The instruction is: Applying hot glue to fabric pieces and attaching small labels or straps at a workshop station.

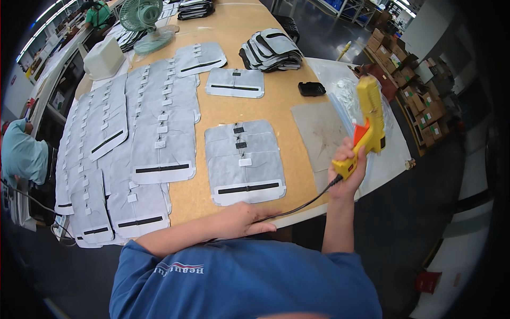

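My right hand [348,169] is closed round the handle of a yellow glue gun [370,114] with an orange trigger, raised over the table's right side. Its black cable [305,204] runs down to my left hand [241,219]. That hand lies low at the table's near edge, fingers and thumb stretched apart, the cable passing between them. Just beyond it lies a stack of grey fabric panels [244,170], staggered, with a black strip along the nearest one. Small black and white tabs [245,162] sit in a line up the panels' middle.
Overlapping rows of similar panels [159,122] cover the table's left. A folded pile [271,50], a black case [311,89] and a stained grey sheet [321,133] lie farther off. A green fan [141,16] stands at far left. A person [25,151] sits left; cartons [425,106] stand right.
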`<state>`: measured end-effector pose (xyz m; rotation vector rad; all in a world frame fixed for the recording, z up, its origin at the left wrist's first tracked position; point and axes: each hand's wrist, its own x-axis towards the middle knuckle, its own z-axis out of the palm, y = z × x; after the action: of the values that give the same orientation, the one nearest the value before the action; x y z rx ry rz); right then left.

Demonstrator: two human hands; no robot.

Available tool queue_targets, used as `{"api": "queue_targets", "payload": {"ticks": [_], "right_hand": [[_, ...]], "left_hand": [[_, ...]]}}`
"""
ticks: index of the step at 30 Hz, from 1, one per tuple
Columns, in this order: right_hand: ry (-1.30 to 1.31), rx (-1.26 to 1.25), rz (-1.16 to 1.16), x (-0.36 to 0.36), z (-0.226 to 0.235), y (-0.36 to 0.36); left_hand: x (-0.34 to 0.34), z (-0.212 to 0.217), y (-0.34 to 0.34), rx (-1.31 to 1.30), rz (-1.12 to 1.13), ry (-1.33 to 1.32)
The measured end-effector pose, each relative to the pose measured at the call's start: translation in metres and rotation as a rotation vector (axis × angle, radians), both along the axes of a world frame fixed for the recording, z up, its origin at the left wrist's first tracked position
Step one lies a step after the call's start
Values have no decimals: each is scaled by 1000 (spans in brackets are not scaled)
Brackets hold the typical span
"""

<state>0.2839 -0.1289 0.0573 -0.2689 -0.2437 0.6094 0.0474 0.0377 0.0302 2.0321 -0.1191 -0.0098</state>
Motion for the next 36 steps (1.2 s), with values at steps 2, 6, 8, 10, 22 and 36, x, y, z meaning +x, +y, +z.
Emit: {"api": "queue_targets", "payload": {"ticks": [2, 6, 8, 10, 22, 36], "right_hand": [[-23, 30, -31, 2, 23, 14], [-381, 2, -25, 18, 50, 13], [-477, -160, -63, 29, 50, 3], [-561, -329, -64, 35, 43, -6], [-753, -987, 390, -20, 4, 35], [-682, -1078, 538, -26, -19, 43]], "left_hand": [[-5, 6, -1, -107, -113, 141], [-35, 17, 31, -220, -71, 287], [-52, 22, 57, -196, -17, 301], [-70, 25, 70, -355, 50, 404], [-29, -8, 86, 104, 120, 85], [-5, -57, 109, 739, 599, -279]]}}
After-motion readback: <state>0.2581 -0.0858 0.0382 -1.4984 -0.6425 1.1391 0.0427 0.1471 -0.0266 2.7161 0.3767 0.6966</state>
